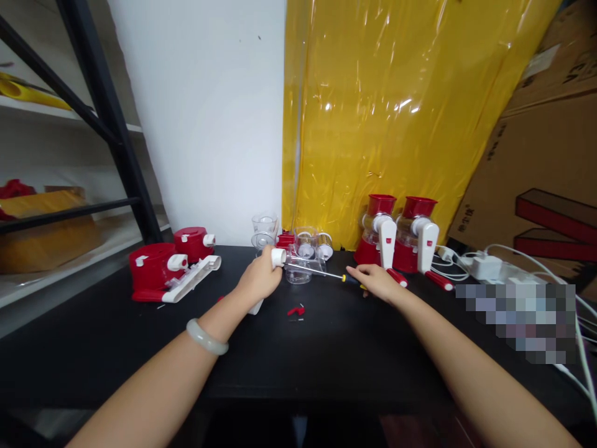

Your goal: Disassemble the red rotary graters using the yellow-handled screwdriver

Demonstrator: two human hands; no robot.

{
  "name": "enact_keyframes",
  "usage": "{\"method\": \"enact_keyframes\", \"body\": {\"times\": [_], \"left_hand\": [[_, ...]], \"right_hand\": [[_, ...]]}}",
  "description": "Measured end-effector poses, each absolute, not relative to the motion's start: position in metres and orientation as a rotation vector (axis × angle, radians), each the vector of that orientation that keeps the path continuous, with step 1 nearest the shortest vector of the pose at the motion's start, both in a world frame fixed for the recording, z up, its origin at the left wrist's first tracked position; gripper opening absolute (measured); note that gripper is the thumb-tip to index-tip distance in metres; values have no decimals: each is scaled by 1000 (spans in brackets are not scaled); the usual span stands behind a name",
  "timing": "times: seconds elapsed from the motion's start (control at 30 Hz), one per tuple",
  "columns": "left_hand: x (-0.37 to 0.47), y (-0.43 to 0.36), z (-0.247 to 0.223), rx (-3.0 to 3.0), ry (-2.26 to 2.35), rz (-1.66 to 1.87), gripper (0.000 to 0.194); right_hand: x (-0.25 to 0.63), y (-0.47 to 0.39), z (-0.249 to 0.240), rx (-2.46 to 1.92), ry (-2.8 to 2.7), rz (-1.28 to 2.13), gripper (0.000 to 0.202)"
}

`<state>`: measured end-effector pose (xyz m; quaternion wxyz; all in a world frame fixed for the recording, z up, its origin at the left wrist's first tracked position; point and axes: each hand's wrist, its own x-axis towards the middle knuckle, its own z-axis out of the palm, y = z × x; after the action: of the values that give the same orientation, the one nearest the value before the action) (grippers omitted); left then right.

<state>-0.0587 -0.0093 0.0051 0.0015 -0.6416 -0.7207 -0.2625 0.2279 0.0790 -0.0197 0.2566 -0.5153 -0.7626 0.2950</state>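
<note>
My left hand (259,275), with a bracelet at the wrist, is closed around a white crank handle (278,257); its round end sticks out at the fingertips and most of the rest is covered. My right hand (379,283) grips a screwdriver (351,279) by its yellow and black grip. The shaft points left toward the round white end; whether the tip touches it I cannot tell. Clear plastic parts (298,275) stand just behind the shaft. On the table below lie a small red piece (295,310) and tiny metal bits (300,320).
Two assembled red and white rotary graters (382,233) stand at the right. At the left are red bases (153,269) and a white crank arm (193,279). Grater drums (324,246) and a clear hopper (264,228) are at the back. White cables (452,264) and cardboard (545,155) lie right.
</note>
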Motion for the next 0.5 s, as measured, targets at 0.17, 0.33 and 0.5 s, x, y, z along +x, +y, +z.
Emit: {"method": "enact_keyframes", "body": {"times": [0.17, 0.33, 0.5], "left_hand": [[-56, -12, 7, -2020, -2190, -769, 33], [-57, -11, 7, -2007, -2209, -708, 33], [-59, -9, 5, -2001, -2267, -721, 31]], "right_hand": [[226, 74, -16, -1452, -2159, 1082, 63], [227, 74, -20, -1397, -2250, 920, 61], [228, 76, -22, -1309, -2284, 702, 60]]}}
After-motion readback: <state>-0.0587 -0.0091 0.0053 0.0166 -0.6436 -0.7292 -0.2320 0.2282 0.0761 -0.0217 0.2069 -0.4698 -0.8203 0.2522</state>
